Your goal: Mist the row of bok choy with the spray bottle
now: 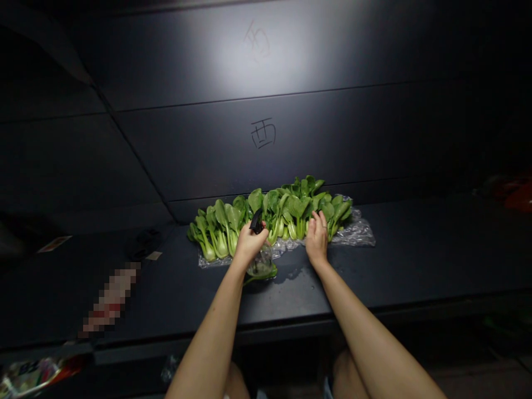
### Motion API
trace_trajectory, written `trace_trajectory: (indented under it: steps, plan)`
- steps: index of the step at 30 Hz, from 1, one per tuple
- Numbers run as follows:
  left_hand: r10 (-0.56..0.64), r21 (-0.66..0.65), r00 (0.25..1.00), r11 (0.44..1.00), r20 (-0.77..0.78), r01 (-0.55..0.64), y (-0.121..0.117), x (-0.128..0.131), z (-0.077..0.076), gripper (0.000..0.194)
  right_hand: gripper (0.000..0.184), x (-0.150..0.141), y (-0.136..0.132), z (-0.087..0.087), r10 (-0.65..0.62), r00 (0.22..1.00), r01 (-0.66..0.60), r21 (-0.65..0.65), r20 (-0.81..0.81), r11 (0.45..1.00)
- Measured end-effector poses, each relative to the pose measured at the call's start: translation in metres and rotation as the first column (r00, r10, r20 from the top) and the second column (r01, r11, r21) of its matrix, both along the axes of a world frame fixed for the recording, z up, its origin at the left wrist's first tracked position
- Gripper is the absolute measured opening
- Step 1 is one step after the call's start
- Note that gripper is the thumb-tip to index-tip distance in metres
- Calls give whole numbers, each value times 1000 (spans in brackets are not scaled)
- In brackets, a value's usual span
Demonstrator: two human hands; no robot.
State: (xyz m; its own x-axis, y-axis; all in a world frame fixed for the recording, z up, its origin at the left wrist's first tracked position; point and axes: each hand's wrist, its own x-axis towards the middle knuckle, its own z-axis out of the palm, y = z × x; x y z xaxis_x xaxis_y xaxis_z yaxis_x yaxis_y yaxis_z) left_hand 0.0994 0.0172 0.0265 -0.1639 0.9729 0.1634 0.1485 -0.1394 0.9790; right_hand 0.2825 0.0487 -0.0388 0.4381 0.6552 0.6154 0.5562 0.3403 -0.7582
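Note:
My left hand [250, 244] is closed around a spray bottle with a black trigger head [256, 220] and a clear body [261, 265]. The bottle is in front of a row of green bok choy [224, 221] laid side by side on clear plastic wrap [359, 233]. At the right part of the row, my right hand [317, 235] rests against the leaves with its fingers stretched out. Its far fingertips are partly lost among the greens. A loose green leaf [272, 272] lies on the dark shelf beside the bottle's base.
Behind the greens rises a dark panelled wall [208, 138] bearing a handwritten mark. Water wets the shelf [299, 293] between my arms. At the left are a dark bundle [143, 243] and a small card [54, 244]. The shelf's front edge runs below my forearms.

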Motion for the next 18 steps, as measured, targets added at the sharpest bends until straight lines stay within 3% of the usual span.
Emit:
trace_trajectory:
  steps: [7, 13, 18]
  plan:
    - [-33, 25, 996, 999, 78, 31, -1, 7, 4, 21, 57, 7, 0, -1, -41, 999, 41, -3, 15, 999]
    - [-51, 17, 999, 999, 17, 51, -1, 8, 0, 17, 52, 13, 1, -5, -193, 981, 194, -46, 21, 980]
    - [-33, 13, 999, 999, 21, 33, -3, 11, 2, 18, 55, 13, 5, -12, -169, 986, 169, -82, 0, 982]
